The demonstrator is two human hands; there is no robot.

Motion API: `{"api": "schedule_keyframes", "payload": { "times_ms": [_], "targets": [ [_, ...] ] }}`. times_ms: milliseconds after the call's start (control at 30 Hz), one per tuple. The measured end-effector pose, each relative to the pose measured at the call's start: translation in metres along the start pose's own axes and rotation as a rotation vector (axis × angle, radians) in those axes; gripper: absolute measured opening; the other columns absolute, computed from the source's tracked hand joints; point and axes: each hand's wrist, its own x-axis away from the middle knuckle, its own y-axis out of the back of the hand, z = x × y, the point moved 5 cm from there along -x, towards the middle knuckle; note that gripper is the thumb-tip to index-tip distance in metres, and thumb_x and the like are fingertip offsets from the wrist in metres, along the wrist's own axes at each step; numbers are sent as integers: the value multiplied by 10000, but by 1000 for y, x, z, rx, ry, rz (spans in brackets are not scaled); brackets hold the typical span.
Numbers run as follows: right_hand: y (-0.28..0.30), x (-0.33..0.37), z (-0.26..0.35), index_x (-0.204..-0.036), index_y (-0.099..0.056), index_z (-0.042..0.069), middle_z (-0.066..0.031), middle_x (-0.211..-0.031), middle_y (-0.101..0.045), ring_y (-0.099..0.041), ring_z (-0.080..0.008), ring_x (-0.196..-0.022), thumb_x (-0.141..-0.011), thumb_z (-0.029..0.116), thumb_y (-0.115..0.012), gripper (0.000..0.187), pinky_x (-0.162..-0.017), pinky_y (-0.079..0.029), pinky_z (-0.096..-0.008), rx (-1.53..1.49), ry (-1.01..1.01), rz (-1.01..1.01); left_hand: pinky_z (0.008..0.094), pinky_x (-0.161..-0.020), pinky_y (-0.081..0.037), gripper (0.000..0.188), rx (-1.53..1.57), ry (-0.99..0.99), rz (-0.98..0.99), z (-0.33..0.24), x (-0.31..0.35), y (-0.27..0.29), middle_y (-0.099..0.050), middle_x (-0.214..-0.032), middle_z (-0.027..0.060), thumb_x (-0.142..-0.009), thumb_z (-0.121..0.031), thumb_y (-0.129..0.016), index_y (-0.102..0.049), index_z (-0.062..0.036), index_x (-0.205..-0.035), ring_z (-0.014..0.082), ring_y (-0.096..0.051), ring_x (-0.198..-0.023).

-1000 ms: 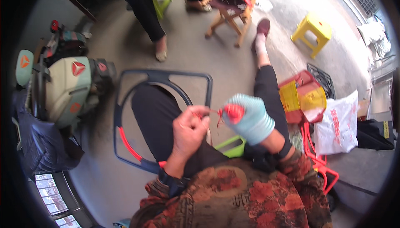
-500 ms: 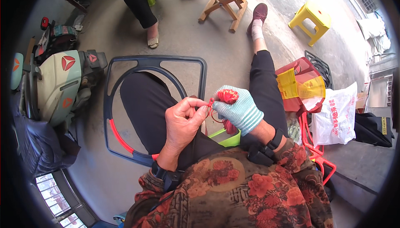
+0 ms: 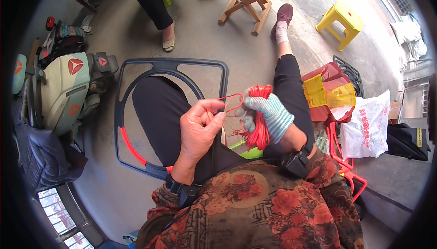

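My bare left hand point(image 3: 200, 126) is closed in a pinch on a thin strand of red cord, above my lap. A loop of that cord spans the gap to my right hand point(image 3: 275, 117), which wears a light blue knitted glove. Wrapped in the right hand is a bundle of red cord point(image 3: 259, 133), its coils sticking out above and below the palm. The gloved fingertips are slightly blurred. Around my left knee sits a dark frame point(image 3: 223, 78) with a round opening; part of its ring is covered in red point(image 3: 132, 148).
Ahead are a wooden folding stool point(image 3: 248, 5), a yellow plastic stool point(image 3: 339, 23) and another person's leg point(image 3: 152, 5). A dark red bag point(image 3: 318, 76) and white plastic bag point(image 3: 366, 121) stand right. Left is a pale green scooter point(image 3: 66, 85).
The gloved hand has turned and moved slightly right, bringing more of the cord bundle into sight. Between the hands the cord has opened into a wider loop.
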Motion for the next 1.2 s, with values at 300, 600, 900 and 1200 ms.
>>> {"api": "schedule_keyframes", "payload": {
  "times_ms": [300, 600, 900, 1200],
  "targets": [
    [-20, 18, 21, -1496, -231, 17, -113, -973, -620, -635, -161, -761, -780, 243, -785, 933, -678, -535, -290, 758, 152, 127, 165, -502, -278, 368, -67, 19, 121, 1, 0, -13, -407, -566, -117, -856, -53, -721, -628, -7, -1209, -25, -317, -526],
    [6, 24, 60, -1089, -622, 11, -85, -910, -685, -668, -167, -858, -877, 172, -667, 270, -809, -528, -316, 847, 303, -4, 164, -509, -280, 324, 59, 30, 13, 1, -3, -6, -418, -575, -130, -877, -58, -707, -614, 15, -1178, -31, -321, -538],
    [0, 27, 69, -1223, -494, 20, -94, -1003, -604, -621, -245, -1006, -920, 279, -652, 429, -899, -529, -405, -24, 312, 297, 182, -528, -309, 653, -27, 38, 209, -9, 1, -23, -368, -552, -105, -783, -27, -765, -495, 2, -1377, -9, -321, -535],
    [-46, 27, 68, -1238, -470, 33, -88, -953, -597, -646, -217, -853, -964, 292, -598, 399, -805, -564, -401, -330, 372, 483, 243, -536, -389, 173, -148, -68, 273, -11, 0, -36, -524, -601, -16, -916, -153, -657, -677, -5, -1004, 42, -444, -556]
  ]
}}
